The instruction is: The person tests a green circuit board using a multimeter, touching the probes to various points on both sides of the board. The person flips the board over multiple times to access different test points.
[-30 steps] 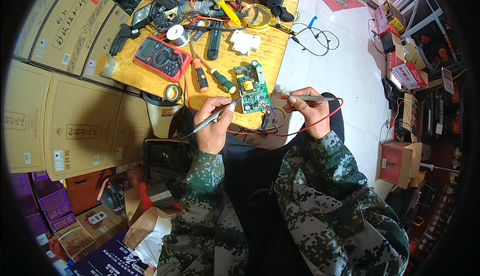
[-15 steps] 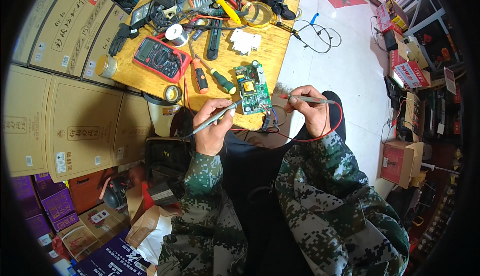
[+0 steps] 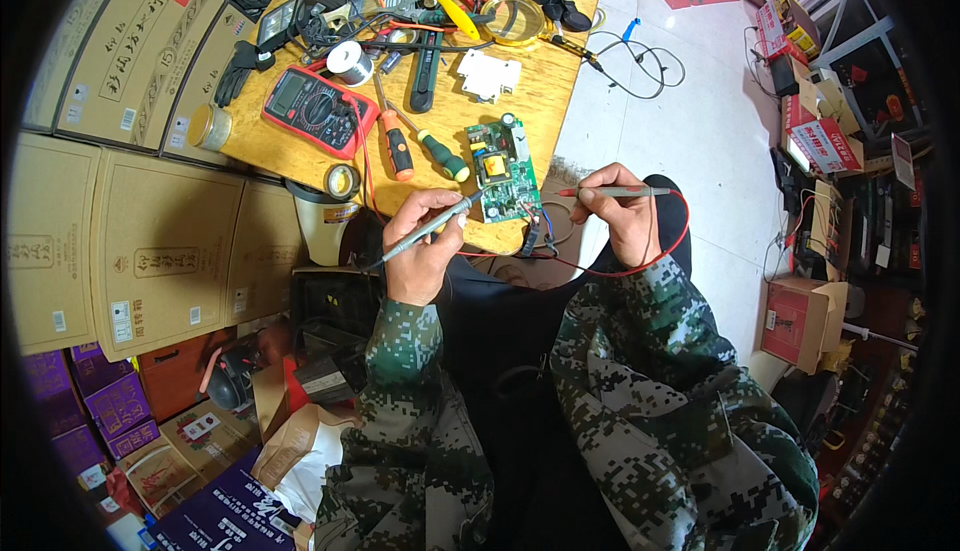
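Left hand [image 3: 418, 256]: pinching probe [image 3: 424, 234] pen-style, slanted toward left edge of board [image 3: 505, 173], cannot tell if touching | Right hand [image 3: 628, 226]: pinching red-tipped probe [image 3: 622, 191] level, pointing left, off board

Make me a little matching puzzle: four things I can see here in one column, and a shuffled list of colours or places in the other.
Column one:
1. Multimeter
2. Circuit board
3. Left hand
4. Right hand

Column two:
A. Holds the red-leaded probe
B. Green, lying near the edge of the wooden table
C. Red-edged, with a screen and a dial
D. Holds the other probe, to the left of the board

Right pairs: 1-C, 2-B, 3-D, 4-A
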The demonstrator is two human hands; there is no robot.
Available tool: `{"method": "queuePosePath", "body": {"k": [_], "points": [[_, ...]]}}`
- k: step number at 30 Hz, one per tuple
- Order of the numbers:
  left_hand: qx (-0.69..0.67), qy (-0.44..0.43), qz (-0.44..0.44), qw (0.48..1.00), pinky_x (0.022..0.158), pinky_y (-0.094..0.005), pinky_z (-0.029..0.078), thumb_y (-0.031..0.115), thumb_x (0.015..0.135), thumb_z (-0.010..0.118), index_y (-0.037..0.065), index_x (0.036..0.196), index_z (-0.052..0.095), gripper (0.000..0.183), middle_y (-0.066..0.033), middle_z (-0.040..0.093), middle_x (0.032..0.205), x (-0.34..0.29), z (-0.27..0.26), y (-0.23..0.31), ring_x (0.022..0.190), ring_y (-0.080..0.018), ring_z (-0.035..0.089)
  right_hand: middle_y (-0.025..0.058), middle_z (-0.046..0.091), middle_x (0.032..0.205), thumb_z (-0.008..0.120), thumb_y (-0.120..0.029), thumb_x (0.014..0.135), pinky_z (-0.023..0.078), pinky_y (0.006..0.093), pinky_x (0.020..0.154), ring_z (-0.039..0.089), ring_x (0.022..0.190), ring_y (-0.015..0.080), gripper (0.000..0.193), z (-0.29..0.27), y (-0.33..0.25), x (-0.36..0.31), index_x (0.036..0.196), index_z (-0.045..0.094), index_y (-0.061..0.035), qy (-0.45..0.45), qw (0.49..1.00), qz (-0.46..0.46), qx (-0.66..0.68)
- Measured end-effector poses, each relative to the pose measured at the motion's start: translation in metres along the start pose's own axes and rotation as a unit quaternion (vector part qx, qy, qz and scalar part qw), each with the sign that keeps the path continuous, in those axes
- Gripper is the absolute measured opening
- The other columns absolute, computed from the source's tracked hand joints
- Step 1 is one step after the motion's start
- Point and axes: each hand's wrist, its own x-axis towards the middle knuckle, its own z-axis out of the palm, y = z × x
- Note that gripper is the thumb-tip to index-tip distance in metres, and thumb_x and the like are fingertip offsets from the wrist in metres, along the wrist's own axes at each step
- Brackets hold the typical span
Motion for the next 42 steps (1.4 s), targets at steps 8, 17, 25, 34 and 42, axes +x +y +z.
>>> {"method": "queuePosePath", "body": {"k": [8, 17, 25, 34, 42], "points": [[0.0, 0.007, -0.002, 1.0, 0.091, -0.0269, 0.055, -0.003, 0.1, 0.071, -0.004, 0.12, 0.067, 0.021, -0.0083, 0.074, 0.107, -0.0005, 0.0004, -0.0011, 0.097, -0.0122, 0.069, 0.0103, 0.078, 0.095, 0.072, -0.005, 0.102, 0.059, 0.0297, 0.076, 0.073, 0.079, 0.0134, 0.007, -0.0032, 0.0012, -0.0009, 0.105, 0.068, 0.0001, -0.001, 1.0, 0.006, 0.006], [-0.027, 0.023, 0.009, 0.999, 0.09, -0.028, 0.056, 0.0, 0.102, 0.072, -0.004, 0.119, 0.067, 0.018, -0.0087, 0.073, 0.105, -0.0004, 0.0018, -0.0012, 0.095, -0.0127, 0.069, 0.0086, 0.076, 0.088, 0.071, -0.004, 0.103, 0.057, 0.0295, 0.075, 0.071, 0.079, 0.0138, 0.005, -0.0015, 0.0015, -0.0008, 0.105, 0.068, -0.0004, 0.007, 1.0, 0.001, 0.013], [-0.032, 0.034, 0.017, 0.999, 0.089, -0.0288, 0.057, 0.0, 0.104, 0.069, -0.005, 0.118, 0.067, 0.016, -0.0098, 0.074, 0.104, 0.0008, 0.0037, 0.0011, 0.094, -0.0136, 0.07, 0.0094, 0.076, 0.087, 0.072, -0.006, 0.103, 0.057, 0.0306, 0.076, 0.07, 0.078, 0.015, 0.008, 0.0005, 0.0007, 0.0002, 0.104, 0.067, -0.0005, 0.008, 1.0, 0.002, 0.016], [-0.033, 0.038, 0.017, 0.999, 0.088, -0.0279, 0.057, -0.001, 0.103, 0.069, -0.006, 0.12, 0.066, 0.018, -0.0091, 0.074, 0.105, 0.0019, 0.0037, 0.0004, 0.095, -0.0125, 0.07, 0.0098, 0.075, 0.085, 0.073, -0.009, 0.103, 0.056, 0.0312, 0.075, 0.069, 0.077, 0.0154, 0.01, 0.0003, 0.0023, -0.0001, 0.102, 0.068, -0.0003, 0.006, 1.0, -0.001, 0.005], [-0.042, 0.038, 0.02, 0.998, 0.088, -0.0277, 0.057, -0.003, 0.103, 0.069, -0.006, 0.119, 0.067, 0.017, -0.0089, 0.074, 0.105, 0.0021, 0.004, -0.0021, 0.095, -0.0123, 0.07, 0.0143, 0.077, 0.094, 0.069, -0.006, 0.102, 0.06, 0.0342, 0.077, 0.071, 0.079, 0.0186, 0.008, -0.0001, 0.0013, 0.0001, 0.103, 0.066, 0.0013, 0.002, 1.0, 0.001, -0.003]]}}
